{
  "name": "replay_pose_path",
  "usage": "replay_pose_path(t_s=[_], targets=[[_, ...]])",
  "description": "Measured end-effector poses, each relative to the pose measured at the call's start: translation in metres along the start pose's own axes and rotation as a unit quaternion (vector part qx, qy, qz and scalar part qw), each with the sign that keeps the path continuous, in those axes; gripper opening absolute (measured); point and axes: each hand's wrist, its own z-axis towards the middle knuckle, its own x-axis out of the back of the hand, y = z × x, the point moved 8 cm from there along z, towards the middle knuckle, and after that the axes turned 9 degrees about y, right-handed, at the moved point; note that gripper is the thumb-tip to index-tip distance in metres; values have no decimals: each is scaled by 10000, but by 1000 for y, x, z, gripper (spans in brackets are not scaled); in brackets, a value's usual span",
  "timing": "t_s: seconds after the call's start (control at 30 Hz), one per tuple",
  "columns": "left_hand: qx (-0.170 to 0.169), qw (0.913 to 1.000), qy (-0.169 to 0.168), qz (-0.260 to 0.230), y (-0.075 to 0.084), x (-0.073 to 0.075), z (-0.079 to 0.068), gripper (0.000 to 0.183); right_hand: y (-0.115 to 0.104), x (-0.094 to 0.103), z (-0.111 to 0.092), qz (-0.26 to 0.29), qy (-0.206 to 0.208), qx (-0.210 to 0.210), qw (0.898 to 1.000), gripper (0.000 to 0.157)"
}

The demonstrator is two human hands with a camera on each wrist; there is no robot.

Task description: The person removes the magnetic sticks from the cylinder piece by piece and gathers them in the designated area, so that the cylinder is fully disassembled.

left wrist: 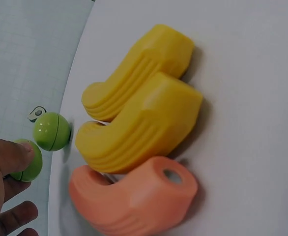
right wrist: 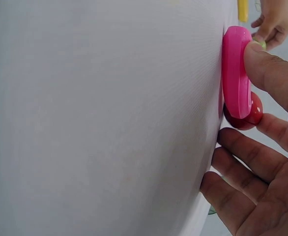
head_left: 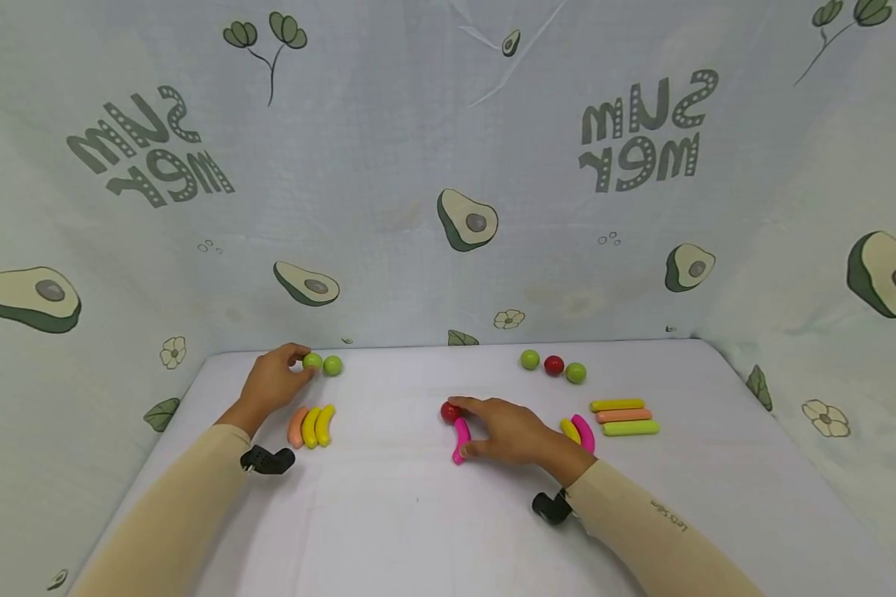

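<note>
Right hand (head_left: 509, 431): lies on the white table (head_left: 418, 514) near its middle, fingers loosely spread. The thumb presses on one glossy pink crescent-shaped plastic piece (head_left: 460, 439), and a fingertip touches one shiny red plastic ball (head_left: 450, 411) just behind that piece. Neither is enclosed; the hand is largely open.

Left hand (head_left: 272, 383): at the far left of the table, thumb and fingers pinching one bright green plastic ball (head_left: 312, 361). A second green ball (head_left: 332, 366) sits just to its right, close beside it; whether they touch cannot be told.

Counts, moving outward:
- Curved pieces by the left hand: three in a row, side by side, namely one orange ridged crescent (head_left: 297, 426) and two yellow ridged crescents (head_left: 318, 425). The left wrist view shows the orange one with a small hole near one end.
- Curved pieces behind the right wrist: two, a yellow crescent (head_left: 570, 429) and a second pink crescent (head_left: 584, 432), partly hidden by the hand.
- Balls at the far right: three in a line, a green one (head_left: 530, 359), a red one (head_left: 554, 365) and another green one (head_left: 576, 373).
- Straight sticks at the right: three stacked parallel, a yellow stick (head_left: 616, 405), an orange stick (head_left: 623, 415) and a lime-green stick (head_left: 630, 428).

Surround: pale cloth backdrop printed with avocados (head_left: 466, 220) on three sides.
</note>
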Motion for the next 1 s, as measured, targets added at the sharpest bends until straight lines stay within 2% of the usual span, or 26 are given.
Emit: replay_pose_path(t_s=[0.3,0.57,0.8,1.0], targets=[[313,9993,-175,104,-6,-9,5,45,0,-1,0,16,-24,-40,10000,81],[388,9990,-155,162,-12,-14,8,45,0,1,0,35,10,-83,10000,80],[455,9984,-307,164,-13,-17,7,44,-1,1,-1,0,15,-75,10000,80],[526,9979,-351,149,-11,-19,7,54,-2,2,-1,-62,12,-69,10000,80]])
